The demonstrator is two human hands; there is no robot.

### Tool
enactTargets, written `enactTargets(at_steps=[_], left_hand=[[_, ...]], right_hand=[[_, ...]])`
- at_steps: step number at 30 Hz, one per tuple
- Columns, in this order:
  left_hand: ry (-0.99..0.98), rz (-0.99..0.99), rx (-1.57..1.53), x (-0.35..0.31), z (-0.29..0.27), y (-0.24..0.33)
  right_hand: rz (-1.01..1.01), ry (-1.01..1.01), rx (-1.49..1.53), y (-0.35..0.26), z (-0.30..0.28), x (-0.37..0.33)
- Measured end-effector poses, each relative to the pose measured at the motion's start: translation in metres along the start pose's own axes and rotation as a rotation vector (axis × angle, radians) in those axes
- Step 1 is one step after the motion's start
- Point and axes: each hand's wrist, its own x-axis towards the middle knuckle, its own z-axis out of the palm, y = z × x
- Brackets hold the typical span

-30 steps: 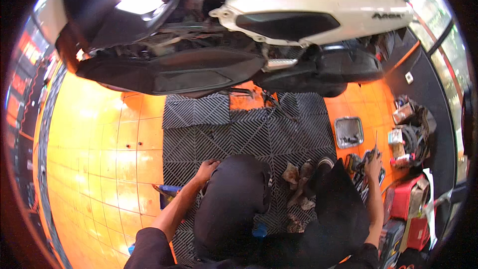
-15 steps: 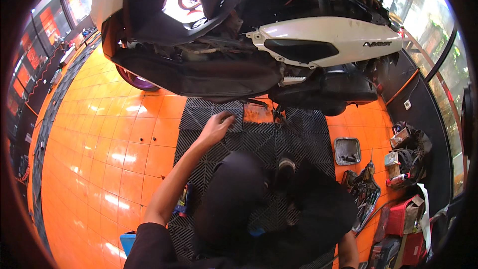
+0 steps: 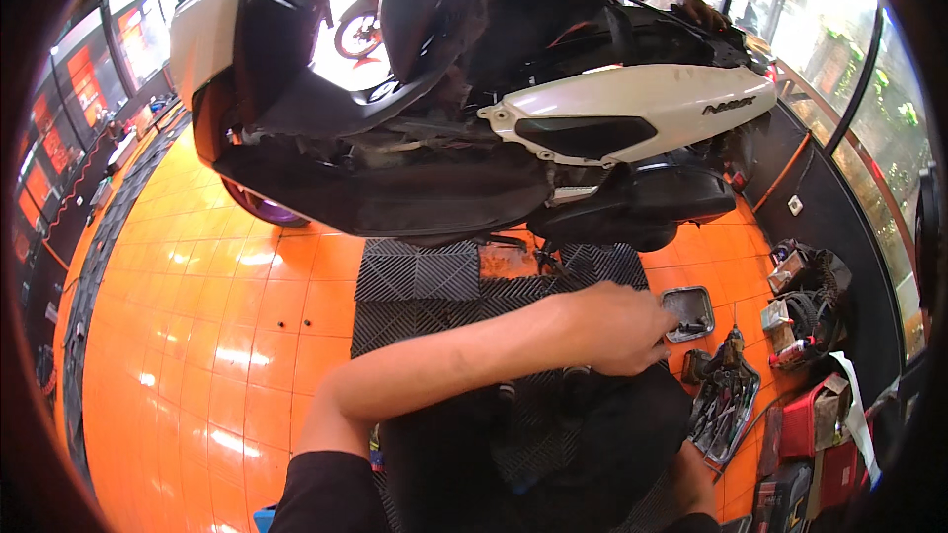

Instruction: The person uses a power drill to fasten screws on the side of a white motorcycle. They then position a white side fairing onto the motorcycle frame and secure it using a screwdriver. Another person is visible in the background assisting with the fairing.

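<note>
My left arm crosses in front of my body, and my left hand [image 3: 624,328] hangs beside the near left edge of a small grey metal tray [image 3: 710,316]. Its fingers curl inward; whatever they may hold is too small or hidden. Small dark parts lie in the tray. My right forearm [image 3: 694,482] shows by my right leg at the lower edge, with the fingers hidden. Ahead stands a scooter with a white side panel [image 3: 681,104] and a dark lower cover [image 3: 415,197].
Black ribbed mats [image 3: 415,271] lie under me on orange tiles [image 3: 217,336]. At right are a tool tray [image 3: 726,405], a power drill [image 3: 733,345] and a red basket [image 3: 805,419]. Another person's hand [image 3: 703,12] rests on the scooter's rear. Two small dark pieces [image 3: 307,323] lie on the tiles.
My left hand has swung from the mat's left part below the scooter across to the right, up to the grey tray. The whole scene has shifted slightly as my head moved.
</note>
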Motion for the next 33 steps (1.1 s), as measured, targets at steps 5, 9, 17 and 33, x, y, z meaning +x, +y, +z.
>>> enactTargets(at_steps=[5, 9, 17, 33], left_hand=[[-0.141, -0.146, -0.017, 0.024, 0.024, -0.044], [-0.169, -0.349, 0.086, 0.05, 0.031, -0.088], [-0.249, -0.435, 0.319, 0.039, 0.143, -0.202], [-0.417, -0.417, 0.101, 0.022, 0.154, -0.24]], right_hand=[[-0.382, 0.352, -0.035, -0.094, -0.14, 0.016], [-0.626, 0.503, -0.205, -0.215, -0.235, 0.007], [-0.691, 0.124, -0.692, -0.315, -0.202, 0.037], [-0.577, -0.168, -0.784, -0.302, -0.112, 0.055]])
